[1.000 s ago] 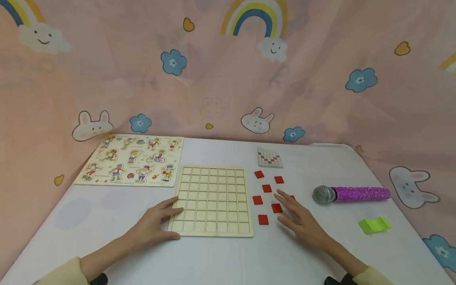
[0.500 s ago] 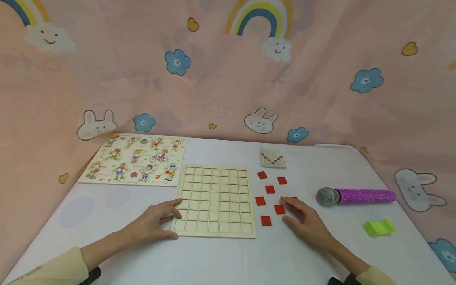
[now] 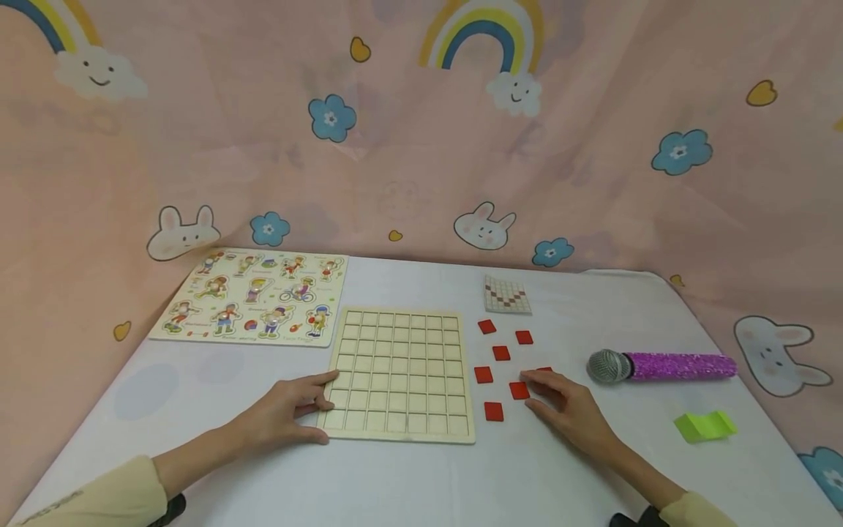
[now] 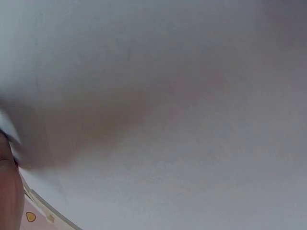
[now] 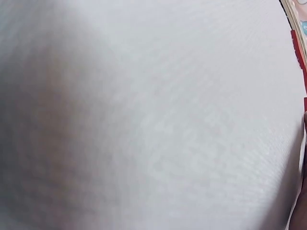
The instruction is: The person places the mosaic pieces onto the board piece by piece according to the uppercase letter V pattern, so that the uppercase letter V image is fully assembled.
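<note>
A pale wooden grid board point(image 3: 398, 377) lies flat on the white table in the head view. My left hand point(image 3: 279, 413) rests at its left edge, index finger extended onto the rim and thumb by the near left corner. Several red square tiles lie loose right of the board. My right hand point(image 3: 571, 410) is over the table there, index finger and thumb slightly parted at the right side of one red tile point(image 3: 519, 390); whether they touch it I cannot tell. Another red tile point(image 3: 544, 370) is partly hidden behind that hand. Both wrist views show mostly blurred white tabletop.
A small pattern card point(image 3: 507, 295) lies beyond the tiles. At the back left is a picture puzzle board point(image 3: 250, 296). To the right lie a purple glittery microphone point(image 3: 661, 367) and a bent green piece point(image 3: 705, 426). A pink patterned cloth hangs behind the table.
My right index finger and thumb have drawn closer together beside the same tile. My left hand stays at the board's edge. The whole head view has shifted slightly.
</note>
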`<state>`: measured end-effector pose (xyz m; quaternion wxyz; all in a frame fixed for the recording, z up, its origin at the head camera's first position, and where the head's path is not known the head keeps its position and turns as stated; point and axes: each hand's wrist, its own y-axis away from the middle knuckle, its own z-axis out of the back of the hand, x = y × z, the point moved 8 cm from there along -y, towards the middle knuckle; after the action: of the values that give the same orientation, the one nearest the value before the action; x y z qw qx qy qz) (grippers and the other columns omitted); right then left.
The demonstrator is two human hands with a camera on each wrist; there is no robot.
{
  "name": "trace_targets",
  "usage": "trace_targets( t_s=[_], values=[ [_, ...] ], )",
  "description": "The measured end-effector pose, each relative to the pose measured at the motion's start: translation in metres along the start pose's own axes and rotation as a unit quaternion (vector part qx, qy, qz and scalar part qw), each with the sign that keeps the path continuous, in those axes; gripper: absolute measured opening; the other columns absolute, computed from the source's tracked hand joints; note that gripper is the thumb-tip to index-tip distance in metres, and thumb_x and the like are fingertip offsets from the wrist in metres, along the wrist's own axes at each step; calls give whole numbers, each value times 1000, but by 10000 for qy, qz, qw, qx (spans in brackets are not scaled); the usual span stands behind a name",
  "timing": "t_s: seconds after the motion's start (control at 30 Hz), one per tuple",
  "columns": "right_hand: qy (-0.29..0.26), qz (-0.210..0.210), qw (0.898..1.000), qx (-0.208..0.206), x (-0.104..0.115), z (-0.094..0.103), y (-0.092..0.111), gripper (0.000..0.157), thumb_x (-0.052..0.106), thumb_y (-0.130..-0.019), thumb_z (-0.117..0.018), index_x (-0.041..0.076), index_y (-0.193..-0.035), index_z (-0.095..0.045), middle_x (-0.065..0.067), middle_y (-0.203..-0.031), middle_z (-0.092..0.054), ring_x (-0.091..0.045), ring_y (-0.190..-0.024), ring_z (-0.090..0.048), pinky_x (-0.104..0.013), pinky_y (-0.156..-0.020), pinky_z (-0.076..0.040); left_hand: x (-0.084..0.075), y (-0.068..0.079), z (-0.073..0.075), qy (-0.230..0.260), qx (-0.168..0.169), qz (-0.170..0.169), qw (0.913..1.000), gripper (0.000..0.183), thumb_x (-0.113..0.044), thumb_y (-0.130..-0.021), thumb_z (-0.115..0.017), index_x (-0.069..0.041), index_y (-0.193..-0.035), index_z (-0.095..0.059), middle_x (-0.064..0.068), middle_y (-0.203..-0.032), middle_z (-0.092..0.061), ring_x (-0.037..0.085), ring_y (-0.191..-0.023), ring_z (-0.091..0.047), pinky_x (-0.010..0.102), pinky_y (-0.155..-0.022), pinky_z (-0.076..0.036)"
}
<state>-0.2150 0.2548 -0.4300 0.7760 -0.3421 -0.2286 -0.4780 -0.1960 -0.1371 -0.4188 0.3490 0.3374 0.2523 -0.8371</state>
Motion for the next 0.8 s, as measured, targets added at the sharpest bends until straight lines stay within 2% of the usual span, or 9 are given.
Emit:
trace_targets(
  t_s=[0.17,0.43,0.8],
  values=[
    [-72,133,9999,41,-1,-2,-2,42,-3,-77,-76,2,-117,-64,-7,-113,-68,0,-107,-58,-10,-89,-46,-1,0,0,2,-33,8,10000,29,-27,-71,-82,-11,-86,-64,29,-136,-48,45,-123,-47,23,-89,-51],
    [65,206,9998,25,0,-4,-3,38,0,-77,-77,6,-113,-67,-1,-108,-69,-4,-103,-62,-9,-88,-46,1,0,-1,-52,-17,68,10000,29,-27,-71,-82,-11,-86,-64,29,-137,-47,45,-123,-48,23,-90,-51],
    [169,222,9996,-56,0,-4,-4,36,-1,-76,-77,6,-110,-68,-1,-105,-70,-8,-98,-64,-8,-87,-46,1,0,-1,105,31,174,9998,28,-24,-70,-83,-10,-85,-63,30,-138,-45,45,-124,-46,23,-91,-50]
  ],
)
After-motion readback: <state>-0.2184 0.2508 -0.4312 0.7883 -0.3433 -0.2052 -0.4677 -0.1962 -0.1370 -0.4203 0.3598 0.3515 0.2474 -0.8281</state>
